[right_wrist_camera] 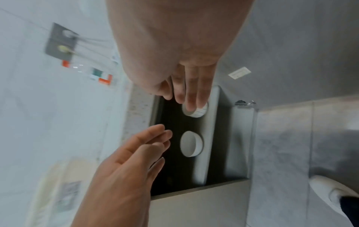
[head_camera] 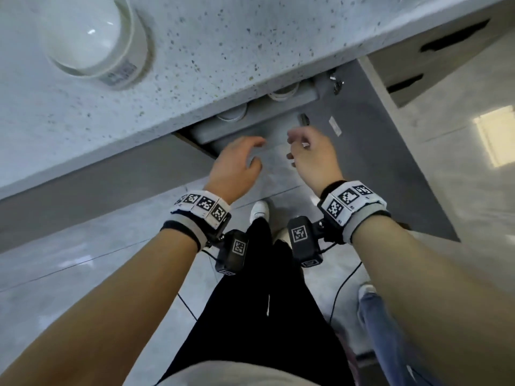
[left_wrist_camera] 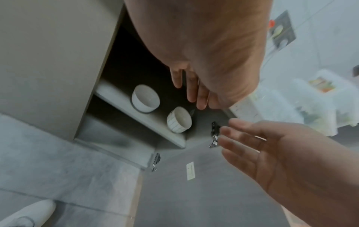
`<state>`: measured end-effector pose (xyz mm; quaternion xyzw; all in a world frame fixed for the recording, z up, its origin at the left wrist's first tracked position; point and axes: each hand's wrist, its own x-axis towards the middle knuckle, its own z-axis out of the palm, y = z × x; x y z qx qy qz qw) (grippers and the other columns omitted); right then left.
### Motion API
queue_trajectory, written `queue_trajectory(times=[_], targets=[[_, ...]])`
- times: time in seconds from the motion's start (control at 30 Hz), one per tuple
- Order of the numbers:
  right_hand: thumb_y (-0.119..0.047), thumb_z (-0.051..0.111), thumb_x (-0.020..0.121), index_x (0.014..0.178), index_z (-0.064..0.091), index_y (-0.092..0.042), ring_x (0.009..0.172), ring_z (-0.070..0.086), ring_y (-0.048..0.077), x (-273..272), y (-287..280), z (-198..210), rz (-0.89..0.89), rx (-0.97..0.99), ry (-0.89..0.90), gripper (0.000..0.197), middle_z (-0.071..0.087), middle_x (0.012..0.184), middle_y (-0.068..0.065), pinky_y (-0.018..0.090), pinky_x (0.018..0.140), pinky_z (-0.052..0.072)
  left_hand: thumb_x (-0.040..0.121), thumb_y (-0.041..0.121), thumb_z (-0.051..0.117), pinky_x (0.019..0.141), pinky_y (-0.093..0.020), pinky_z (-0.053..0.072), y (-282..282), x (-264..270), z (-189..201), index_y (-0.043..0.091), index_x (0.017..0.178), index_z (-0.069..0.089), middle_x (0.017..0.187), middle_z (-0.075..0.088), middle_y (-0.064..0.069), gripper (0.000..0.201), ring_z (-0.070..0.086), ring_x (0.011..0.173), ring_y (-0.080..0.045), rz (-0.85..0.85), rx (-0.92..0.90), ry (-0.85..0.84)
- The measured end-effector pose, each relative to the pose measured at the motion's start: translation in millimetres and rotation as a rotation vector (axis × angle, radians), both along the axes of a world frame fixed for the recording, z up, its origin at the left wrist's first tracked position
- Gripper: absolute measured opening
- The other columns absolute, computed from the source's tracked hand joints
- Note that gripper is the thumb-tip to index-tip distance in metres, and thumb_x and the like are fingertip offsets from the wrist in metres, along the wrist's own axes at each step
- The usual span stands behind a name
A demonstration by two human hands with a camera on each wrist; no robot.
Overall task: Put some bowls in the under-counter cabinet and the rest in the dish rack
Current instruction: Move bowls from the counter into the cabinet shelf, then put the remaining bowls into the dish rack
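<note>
1. Left hand hangs before the open cabinet, fingers spread and loose, holding nothing.
2. Two white bowls stand apart on the cabinet shelf: a plain bowl to the left, a ribbed bowl to the right.
3. Right hand is loosely open and empty, beside the open door.
4. Another bowl sits on the table.

The cabinet mouth stands open below the worktop edge, the door swung out to the right. On its shelf two bowls sit apart with bare shelf between them. Dark free room lies above the bowls. Both hands hover just outside, holding nothing.
</note>
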<state>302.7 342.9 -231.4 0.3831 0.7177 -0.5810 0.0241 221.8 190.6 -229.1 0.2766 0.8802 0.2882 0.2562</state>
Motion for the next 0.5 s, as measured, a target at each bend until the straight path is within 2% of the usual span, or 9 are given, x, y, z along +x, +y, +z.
queue_trajectory(times=[0.1,0.2,0.27,0.37,0.5], targets=[[-0.015,0.046,0.092,0.112,0.064,-0.022,0.103,0.066,0.021,-11.7,-6.6,50.2,0.079,0.053,0.07,0.028,0.066,0.112,-0.003,0.048,0.095,0.053,0.092,0.016,0.052,0.102,-0.033,0.043,-21.3,-11.4,44.9,0.018,0.133,0.056,0.129,0.06,-0.002,0.041,0.057,0.113,-0.02,-0.001,0.017,0.054],[-0.016,0.047,0.095,0.116,0.062,-0.022,0.104,0.065,0.016,-34.6,-18.8,94.7,0.175,0.136,0.131,0.027,0.065,0.113,-0.006,0.044,0.096,0.054,0.094,0.018,0.047,0.101,-0.026,0.041,-46.0,-28.2,83.6,0.02,0.132,0.055,0.131,0.059,0.001,0.039,0.054,0.117,-0.013,0.065,0.056,0.082],[-0.016,0.048,0.095,0.116,0.062,-0.023,0.104,0.065,0.015,-54.1,-29.4,119.3,0.23,0.182,0.174,0.026,0.065,0.115,-0.007,0.042,0.097,0.053,0.094,0.015,0.047,0.101,-0.024,0.038,-64.6,-41.0,106.6,0.018,0.131,0.055,0.131,0.058,-0.001,0.038,0.053,0.119,-0.014,0.1,0.081,0.114],[-0.015,0.047,0.094,0.118,0.062,-0.022,0.102,0.065,0.016,-84.4,-47.5,147.6,0.35,0.276,0.237,0.03,0.064,0.119,-0.007,0.039,0.096,0.053,0.093,0.012,0.049,0.106,-0.029,0.038,-95.6,-61.0,132.5,0.016,0.132,0.055,0.134,0.057,-0.002,0.04,0.052,0.124,-0.016,0.16,0.102,0.177],[-0.017,0.047,0.094,0.121,0.061,-0.022,0.092,0.067,0.016,-122.4,-70.6,169.9,0.5,0.353,0.247,0.031,0.062,0.122,-0.007,0.037,0.087,0.056,0.093,0.015,0.051,0.099,-0.033,0.047,-139.5,-89.5,149.1,0.018,0.13,0.056,0.131,0.059,0.001,0.037,0.058,0.114,-0.013,0.259,0.074,0.216]])
